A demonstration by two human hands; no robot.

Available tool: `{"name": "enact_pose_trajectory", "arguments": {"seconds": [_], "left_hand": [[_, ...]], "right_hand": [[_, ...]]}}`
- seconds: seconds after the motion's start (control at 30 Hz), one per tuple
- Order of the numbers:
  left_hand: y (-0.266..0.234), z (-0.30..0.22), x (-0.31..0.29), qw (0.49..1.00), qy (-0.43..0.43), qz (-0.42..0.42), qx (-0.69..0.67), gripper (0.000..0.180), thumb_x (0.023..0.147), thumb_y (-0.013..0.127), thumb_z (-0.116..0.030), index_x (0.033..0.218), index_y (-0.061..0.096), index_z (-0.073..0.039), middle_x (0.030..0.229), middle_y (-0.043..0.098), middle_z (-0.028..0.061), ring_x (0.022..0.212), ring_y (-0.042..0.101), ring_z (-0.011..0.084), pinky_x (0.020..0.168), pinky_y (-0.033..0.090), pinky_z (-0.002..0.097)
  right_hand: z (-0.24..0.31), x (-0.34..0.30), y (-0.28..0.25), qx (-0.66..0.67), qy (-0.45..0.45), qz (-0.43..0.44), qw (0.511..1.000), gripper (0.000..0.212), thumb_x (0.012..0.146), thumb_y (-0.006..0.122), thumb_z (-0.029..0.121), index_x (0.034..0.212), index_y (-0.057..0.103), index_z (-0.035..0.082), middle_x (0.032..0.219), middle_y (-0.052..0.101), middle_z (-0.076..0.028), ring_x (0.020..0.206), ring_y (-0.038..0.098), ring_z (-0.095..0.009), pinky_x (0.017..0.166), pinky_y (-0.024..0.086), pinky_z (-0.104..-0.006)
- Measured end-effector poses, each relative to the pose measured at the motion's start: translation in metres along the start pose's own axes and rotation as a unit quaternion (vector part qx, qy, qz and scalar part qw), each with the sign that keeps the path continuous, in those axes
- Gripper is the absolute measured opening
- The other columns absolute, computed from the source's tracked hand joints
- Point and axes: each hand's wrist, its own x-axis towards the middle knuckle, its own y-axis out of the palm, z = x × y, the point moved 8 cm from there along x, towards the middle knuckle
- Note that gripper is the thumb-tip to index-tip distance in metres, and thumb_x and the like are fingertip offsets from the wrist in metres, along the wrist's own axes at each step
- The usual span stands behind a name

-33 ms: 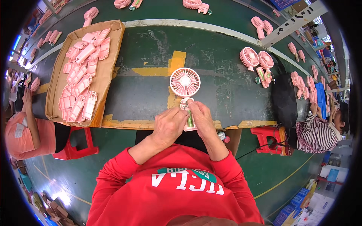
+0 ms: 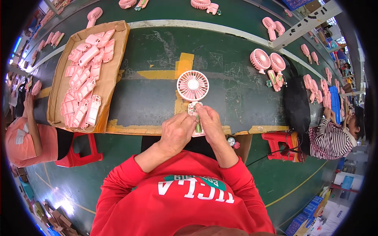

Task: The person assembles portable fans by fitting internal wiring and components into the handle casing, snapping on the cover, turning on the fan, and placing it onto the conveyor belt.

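Observation:
A pink handheld fan (image 2: 193, 85) is in front of me at the table's near edge, its round head pointing away and its handle toward me. The handle is open, showing a green part and small pieces inside. My right hand (image 2: 211, 125) grips the handle from the right, thumb laid along its top. From the left, my left hand (image 2: 176, 131) is closed, fingertips pinched together over the inside of the handle. What those fingertips hold is hidden.
A cardboard tray (image 2: 115, 74) of pink handle shells (image 2: 84, 74) lies at left. Several pink fans (image 2: 260, 61) and a black bag (image 2: 297, 104) are at right. Co-workers sit on both sides, beside red stools (image 2: 84, 151). A metal post (image 2: 307, 23) rises at far right.

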Motion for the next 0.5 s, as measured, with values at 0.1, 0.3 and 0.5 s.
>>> {"name": "enact_pose_trajectory", "arguments": {"seconds": [0.1, 0.3, 0.5], "left_hand": [[-0.003, -0.009, 0.0, 1.0, -0.015, -0.013, 0.007, 0.018, 0.072, 0.066, -0.001, 0.09, 0.063, -0.001, 0.08, 0.06, 0.0134, 0.071, 0.061, 0.0311, 0.061, 0.05, 0.0383], [-0.03, 0.003, -0.014, 0.99, -0.073, 0.075, -0.097, 0.023, 0.077, 0.061, 0.002, 0.1, 0.059, 0.004, 0.089, 0.059, 0.0183, 0.077, 0.06, 0.0344, 0.066, 0.049, 0.0383], [-0.165, 0.059, 0.004, 0.973, -0.083, -0.072, 0.203, 0.021, 0.078, 0.06, 0.0, 0.098, 0.06, 0.004, 0.085, 0.06, 0.0176, 0.077, 0.06, 0.0346, 0.067, 0.049, 0.0381]], "right_hand": [[-0.004, 0.005, -0.002, -0.006, -0.015, -0.006, 1.0, 0.033, 0.094, 0.051, 0.03, 0.093, 0.058, -0.002, 0.078, 0.059, -0.004, 0.067, 0.052, -0.007, 0.057, 0.043, -0.0232], [0.001, 0.001, 0.016, 0.07, 0.034, 0.053, 0.996, 0.032, 0.094, 0.05, 0.026, 0.102, 0.056, -0.004, 0.084, 0.064, -0.01, 0.072, 0.063, -0.014, 0.065, 0.051, -0.0258], [-0.002, -0.001, -0.004, 0.089, 0.018, 0.012, 0.996, 0.035, 0.092, 0.053, 0.025, 0.103, 0.054, -0.009, 0.086, 0.063, -0.017, 0.074, 0.065, -0.023, 0.068, 0.055, -0.0317]]}}
